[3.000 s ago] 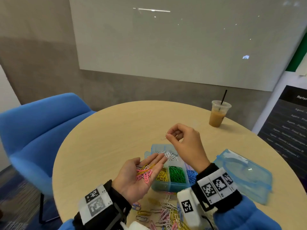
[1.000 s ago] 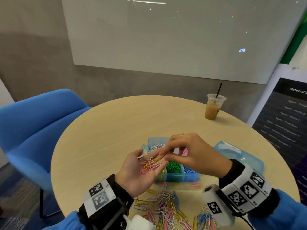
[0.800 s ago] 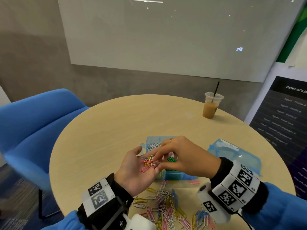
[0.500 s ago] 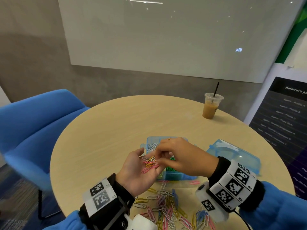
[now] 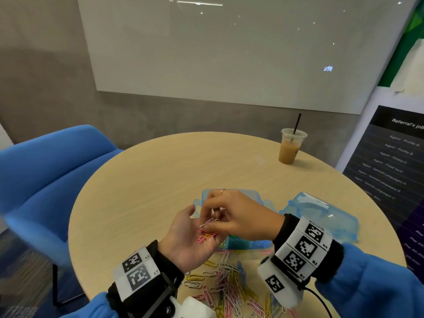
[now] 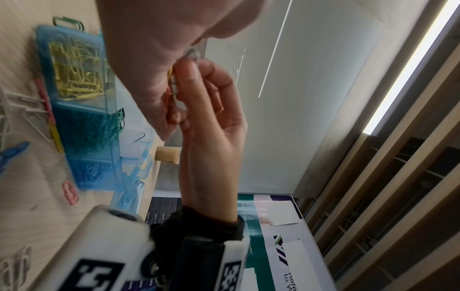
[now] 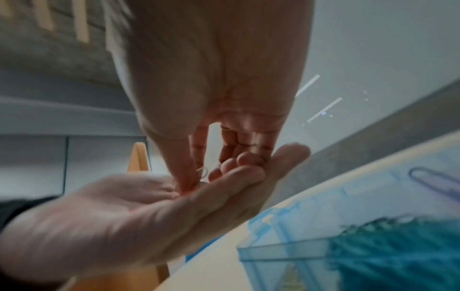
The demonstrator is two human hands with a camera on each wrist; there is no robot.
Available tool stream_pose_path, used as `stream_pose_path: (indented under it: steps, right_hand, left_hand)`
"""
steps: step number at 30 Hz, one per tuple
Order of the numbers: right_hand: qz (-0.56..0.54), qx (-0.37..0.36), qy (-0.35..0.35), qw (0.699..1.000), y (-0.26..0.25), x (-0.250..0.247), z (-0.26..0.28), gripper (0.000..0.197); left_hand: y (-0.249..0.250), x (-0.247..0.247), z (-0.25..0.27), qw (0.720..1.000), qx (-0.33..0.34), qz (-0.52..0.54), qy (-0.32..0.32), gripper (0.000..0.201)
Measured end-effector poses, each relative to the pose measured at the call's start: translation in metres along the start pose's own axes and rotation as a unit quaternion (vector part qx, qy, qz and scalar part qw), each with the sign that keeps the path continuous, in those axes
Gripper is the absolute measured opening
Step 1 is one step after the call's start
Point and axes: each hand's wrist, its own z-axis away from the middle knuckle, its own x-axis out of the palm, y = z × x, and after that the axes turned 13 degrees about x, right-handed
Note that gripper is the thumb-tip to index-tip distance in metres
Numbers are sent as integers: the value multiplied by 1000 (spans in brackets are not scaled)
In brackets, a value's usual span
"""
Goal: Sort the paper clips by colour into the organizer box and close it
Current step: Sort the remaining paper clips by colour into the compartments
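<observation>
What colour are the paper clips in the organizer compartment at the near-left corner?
Yellow paper clips, in the translucent blue plastic organizer box; the left wrist view shows them best.

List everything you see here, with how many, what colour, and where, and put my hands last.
organizer box: one, clear blue, open, table centre, partly behind the hands
lid: one, clear blue, right of the box
loose paper clips: many, mixed colours, near table edge
iced coffee cup: one, clear with black straw, far right
table: one, round, light wood
chair: one, blue, left
whiteboard: one, white, wall
left hand: palm up, cupping pink and yellow clips
right hand: grip pinching a pale clip from that palm
</observation>
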Motion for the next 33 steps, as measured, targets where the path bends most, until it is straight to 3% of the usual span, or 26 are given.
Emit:
stream_pose_path:
  steps: [7, 12, 14, 17, 21, 24, 26, 33]
  right_hand:
    - [-135, 51, 28, 989, 7, -7, -10, 3]
    - [-195, 131, 167, 957, 29, -7, -22, 4]
    - [-168, 169, 192, 952, 39, -8, -24, 12]
    - [-28, 215, 146, 965, 44, -10, -20, 38]
    - [-16, 138, 144, 980, 33, -17, -10, 18]
    - [4, 47, 57, 997, 20, -18, -5, 10]
    - [32, 27, 27, 999, 16, -13, -5, 7]
    - [24, -28, 28, 999, 13, -11, -5, 10]
  left_hand:
    - [2, -3, -3, 998, 10, -62, 27, 71]
    - [3, 0, -1, 997, 13, -61, 49, 69]
    - [4, -1, -1, 996, 12, -65, 52, 69]
    - [7, -1, -1, 996, 13, -72, 49, 70]
    - [8, 0, 1, 997, 16, -67, 37, 71]
    - [8, 1, 1, 998, 17, -65, 23, 73]
    - [9, 0, 2, 997, 16, -69, 12, 76]
    - [11, 2, 4, 999, 17, -49, 6, 77]
